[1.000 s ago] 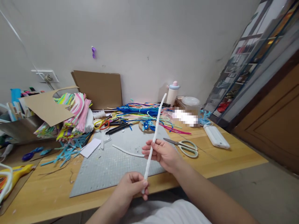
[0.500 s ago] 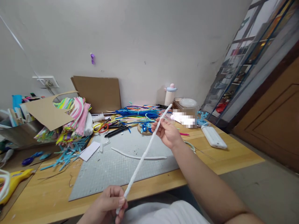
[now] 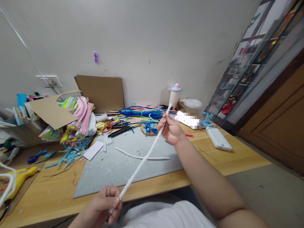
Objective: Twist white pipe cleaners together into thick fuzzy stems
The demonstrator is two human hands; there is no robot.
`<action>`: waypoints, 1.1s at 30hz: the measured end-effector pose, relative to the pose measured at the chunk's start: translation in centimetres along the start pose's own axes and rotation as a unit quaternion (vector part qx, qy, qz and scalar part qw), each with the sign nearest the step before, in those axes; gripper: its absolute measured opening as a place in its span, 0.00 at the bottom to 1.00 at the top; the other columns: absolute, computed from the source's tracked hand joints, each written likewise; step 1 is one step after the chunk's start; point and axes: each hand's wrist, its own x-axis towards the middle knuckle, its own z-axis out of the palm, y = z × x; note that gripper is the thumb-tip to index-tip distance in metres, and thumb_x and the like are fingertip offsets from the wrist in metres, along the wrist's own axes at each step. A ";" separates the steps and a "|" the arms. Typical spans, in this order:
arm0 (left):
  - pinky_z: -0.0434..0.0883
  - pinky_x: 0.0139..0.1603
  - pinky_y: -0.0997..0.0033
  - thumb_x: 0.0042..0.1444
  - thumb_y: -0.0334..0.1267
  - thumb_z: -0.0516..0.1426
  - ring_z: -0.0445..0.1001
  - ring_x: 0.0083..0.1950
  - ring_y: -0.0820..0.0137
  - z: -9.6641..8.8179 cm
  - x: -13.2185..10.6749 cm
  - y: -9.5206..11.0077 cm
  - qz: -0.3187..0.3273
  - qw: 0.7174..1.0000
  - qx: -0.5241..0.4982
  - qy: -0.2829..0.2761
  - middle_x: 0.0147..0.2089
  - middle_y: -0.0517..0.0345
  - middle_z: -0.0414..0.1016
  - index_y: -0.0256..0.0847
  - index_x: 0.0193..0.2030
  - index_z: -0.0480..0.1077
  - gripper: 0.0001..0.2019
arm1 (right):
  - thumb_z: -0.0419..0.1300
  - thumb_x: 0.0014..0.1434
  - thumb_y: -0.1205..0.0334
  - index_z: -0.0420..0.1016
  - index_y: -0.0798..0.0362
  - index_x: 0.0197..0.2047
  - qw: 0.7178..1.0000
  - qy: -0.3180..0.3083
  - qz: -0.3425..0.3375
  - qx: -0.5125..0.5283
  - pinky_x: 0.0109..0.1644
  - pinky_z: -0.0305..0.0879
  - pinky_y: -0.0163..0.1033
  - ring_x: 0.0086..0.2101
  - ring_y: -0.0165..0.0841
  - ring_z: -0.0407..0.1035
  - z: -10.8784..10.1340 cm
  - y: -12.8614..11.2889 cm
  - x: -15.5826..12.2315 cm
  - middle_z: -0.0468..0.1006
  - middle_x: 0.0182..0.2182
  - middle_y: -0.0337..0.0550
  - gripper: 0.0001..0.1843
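A long white pipe cleaner (image 3: 142, 164) stretches slantwise between my two hands, above the grey cutting mat (image 3: 99, 177). My left hand (image 3: 106, 202) pinches its lower end close to the table's front edge. Farther out, my right hand (image 3: 171, 129) grips it near the upper end, and a short tip sticks out past the fingers. Behind it, a second white pipe cleaner (image 3: 128, 154), slightly curved, lies on the mat. Just left of my right hand, a blue pipe-cleaner piece (image 3: 150, 127) rests on a round base.
Left stand bundled pastel pipe cleaners (image 3: 83, 117), scissors (image 3: 104, 127), a white card (image 3: 93, 150) and a yellow glue gun (image 3: 21, 180). Loose blue pipe cleaners (image 3: 142, 112) lie at the back. Right are a bottle (image 3: 174, 96), a phone (image 3: 187, 120) and a white power bank (image 3: 218, 139).
My left hand has moved a little left and my right hand slightly outward along the pipe cleaner, leaving a shorter tip beyond its fingers. The view has shifted slightly.
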 end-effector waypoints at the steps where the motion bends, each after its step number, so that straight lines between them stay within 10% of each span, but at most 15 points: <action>1: 0.51 0.17 0.79 0.42 0.41 0.64 0.57 0.13 0.81 0.1 -0.1 0.0 0.000 1.000 0.003 0.000 0.14 0.60 0.65 0.34 0.21 0.69 0.12 | 0.56 0.58 0.51 0.66 0.48 0.31 1.000 -0.001 0.002 -0.006 0.34 0.67 0.32 0.21 0.24 0.63 -0.1 0.0 0.1 0.65 0.19 0.30 0.11; 7: 0.56 0.21 0.78 0.44 0.43 0.63 0.59 0.18 0.78 -0.1 -0.6 1.3 0.026 0.995 0.088 0.048 0.18 0.62 0.65 0.36 0.22 0.68 0.13 | 0.60 0.55 0.51 0.68 0.50 0.32 0.999 -0.007 -0.010 -0.040 0.38 0.70 0.36 0.27 0.26 0.69 -0.6 -0.5 0.2 0.71 0.22 0.32 0.11; 10: 0.59 0.24 0.76 0.48 0.48 0.60 0.64 0.22 0.73 -1.8 -1.0 3.4 0.069 0.949 0.266 0.153 0.20 0.60 0.68 0.37 0.23 0.68 0.15 | 0.66 0.49 0.56 0.71 0.53 0.32 0.998 -0.002 -0.025 -0.064 0.37 0.72 0.37 0.30 0.29 0.72 -1.0 -1.1 -0.6 0.76 0.28 0.36 0.11; 12: 0.64 0.31 0.72 0.49 0.49 0.59 0.70 0.30 0.65 -2.8 -1.0 5.0 0.136 0.848 0.434 0.273 0.26 0.56 0.73 0.38 0.27 0.72 0.14 | 0.69 0.45 0.59 0.72 0.54 0.31 0.997 0.013 -0.036 -0.073 0.34 0.72 0.36 0.29 0.29 0.72 -1.2 -1.1 -1.4 0.77 0.28 0.37 0.12; 15: 0.63 0.48 0.58 0.51 0.46 0.57 0.69 0.49 0.53 -1.5 -0.3 7.0 0.282 0.610 0.596 0.440 0.47 0.47 0.73 0.40 0.44 0.72 0.16 | 0.69 0.44 0.60 0.71 0.53 0.31 0.995 0.053 -0.059 -0.067 0.34 0.73 0.34 0.28 0.27 0.72 -0.9 -0.2 -3.0 0.77 0.26 0.35 0.13; 18: 0.57 0.57 0.55 0.56 0.40 0.54 0.65 0.55 0.56 3.2 1.5 7.8 0.411 0.487 0.653 0.410 0.54 0.46 0.69 0.41 0.54 0.66 0.18 | 0.69 0.44 0.58 0.70 0.51 0.30 0.992 0.093 -0.073 -0.053 0.36 0.73 0.34 0.28 0.27 0.73 0.4 1.3 -4.9 0.77 0.25 0.33 0.13; 23: 0.63 0.51 0.64 0.62 0.37 0.49 0.69 0.50 0.64 10.6 6.5 7.9 0.449 0.539 0.681 0.210 0.49 0.52 0.73 0.45 0.53 0.67 0.15 | 0.68 0.46 0.58 0.71 0.52 0.31 0.990 0.119 -0.061 -0.050 0.38 0.73 0.38 0.30 0.29 0.73 2.2 3.1 -7.8 0.78 0.27 0.36 0.12; 28: 0.65 0.38 0.74 0.62 0.37 0.49 0.73 0.40 0.70 11.1 10.0 7.9 0.408 0.620 0.650 0.163 0.40 0.57 0.76 0.45 0.44 0.73 0.12 | 0.61 0.55 0.55 0.68 0.51 0.40 0.961 0.162 -0.152 -0.164 0.42 0.71 0.44 0.36 0.33 0.72 -0.9 2.9 -8.9 0.75 0.36 0.41 0.12; 31: 0.65 0.38 0.72 0.61 0.37 0.50 0.73 0.40 0.69 10.8 10.4 7.8 0.393 0.625 0.654 0.167 0.41 0.58 0.76 0.44 0.42 0.73 0.11 | 0.59 0.57 0.58 0.66 0.49 0.45 0.800 0.209 -0.374 -0.420 0.50 0.63 0.49 0.44 0.37 0.68 -3.0 1.6 -9.6 0.72 0.43 0.44 0.13; 33: 0.65 0.39 0.72 0.61 0.37 0.50 0.73 0.40 0.69 10.9 10.3 7.6 0.386 0.631 0.656 0.149 0.40 0.58 0.76 0.43 0.41 0.73 0.10 | 0.60 0.56 0.62 0.69 0.48 0.46 0.664 0.098 -0.423 -0.609 0.55 0.54 0.51 0.48 0.39 0.65 -3.4 0.6 -9.9 0.73 0.45 0.45 0.13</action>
